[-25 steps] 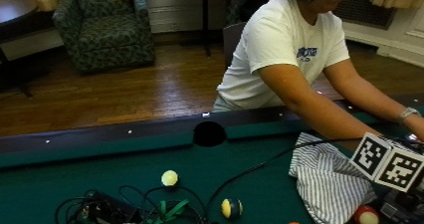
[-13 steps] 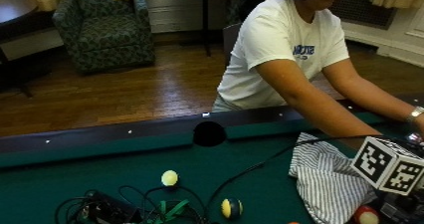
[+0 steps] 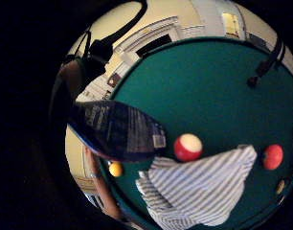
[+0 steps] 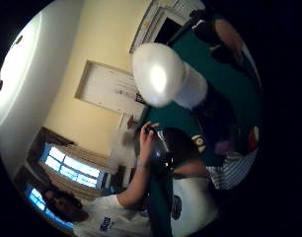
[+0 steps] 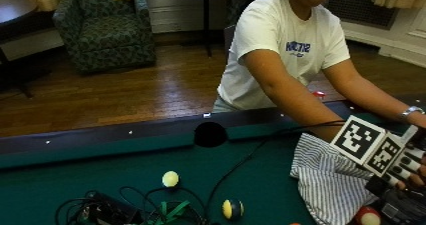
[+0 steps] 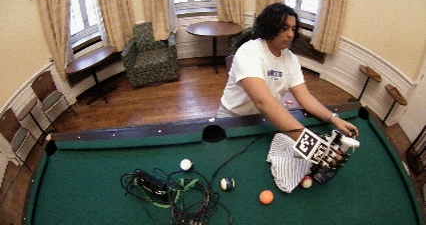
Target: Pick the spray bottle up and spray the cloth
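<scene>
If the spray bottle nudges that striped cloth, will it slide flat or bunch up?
Probably bunches: the striped cloth already lies rumpled in soft folds on the felt, so it looks limp. Its thin, draped edge suggests it is light. The red-and-white ball at its edge would likely roll if the cloth shifts.

The person's white short-sleeved T-shirt [image 5: 283, 40] carries a small dark-blue chest print, too blurred to read. The dark spray bottle's label [image 3: 120, 127] print is illegible too.
</scene>
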Motion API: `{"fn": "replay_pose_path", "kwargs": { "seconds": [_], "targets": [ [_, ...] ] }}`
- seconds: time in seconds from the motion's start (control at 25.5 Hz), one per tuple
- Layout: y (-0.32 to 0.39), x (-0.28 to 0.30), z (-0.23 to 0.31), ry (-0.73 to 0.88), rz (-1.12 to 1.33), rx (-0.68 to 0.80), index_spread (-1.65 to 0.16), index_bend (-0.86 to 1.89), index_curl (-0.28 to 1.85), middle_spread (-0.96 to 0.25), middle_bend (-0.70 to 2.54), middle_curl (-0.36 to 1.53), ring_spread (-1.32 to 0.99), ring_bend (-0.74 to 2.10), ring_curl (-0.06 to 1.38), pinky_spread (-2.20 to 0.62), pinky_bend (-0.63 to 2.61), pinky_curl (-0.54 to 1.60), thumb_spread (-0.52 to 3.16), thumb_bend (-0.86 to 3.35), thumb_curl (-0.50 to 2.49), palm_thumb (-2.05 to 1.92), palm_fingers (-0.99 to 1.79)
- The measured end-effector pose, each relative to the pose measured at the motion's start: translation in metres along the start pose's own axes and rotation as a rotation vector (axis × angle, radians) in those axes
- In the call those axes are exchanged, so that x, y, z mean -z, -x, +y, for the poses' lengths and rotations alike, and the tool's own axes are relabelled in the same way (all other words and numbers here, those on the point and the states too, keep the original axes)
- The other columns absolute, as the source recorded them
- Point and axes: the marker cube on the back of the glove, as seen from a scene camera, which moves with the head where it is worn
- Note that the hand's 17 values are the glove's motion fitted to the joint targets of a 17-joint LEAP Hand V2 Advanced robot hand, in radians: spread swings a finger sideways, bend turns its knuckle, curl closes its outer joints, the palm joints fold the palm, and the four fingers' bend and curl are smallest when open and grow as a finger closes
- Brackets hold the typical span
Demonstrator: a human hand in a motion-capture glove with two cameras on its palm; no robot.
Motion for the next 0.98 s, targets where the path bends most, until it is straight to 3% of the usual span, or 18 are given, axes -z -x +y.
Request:
{"fn": "replay_pose_path", "kwargs": {
  "seconds": [0.27, 0.67, 0.98],
  "targets": [
    [-0.005, 0.032, 0.038, 0.107, 0.212, 0.105, -0.39, 0.13, 0.42, -0.22, 0.27, 0.38, -0.23, 0.26, 0.33, 0.06, 0.37, 0.38, 0.89, -0.06, 0.59, 0.6, 0.44],
    [-0.018, 0.075, 0.096, 0.24, 0.517, 0.244, -0.43, 0.15, 0.36, -0.22, 0.2, 0.35, -0.25, 0.23, 0.3, 0.11, 0.33, 0.35, 0.95, -0.05, 0.49, 0.5, 0.4],
    [-0.007, 0.099, 0.15, 0.331, 0.52, 0.28, -0.44, 0.15, 0.34, -0.21, 0.17, 0.33, -0.26, 0.22, 0.3, 0.12, 0.34, 0.36, 0.97, -0.04, 0.44, 0.48, 0.37]
  ]
}}
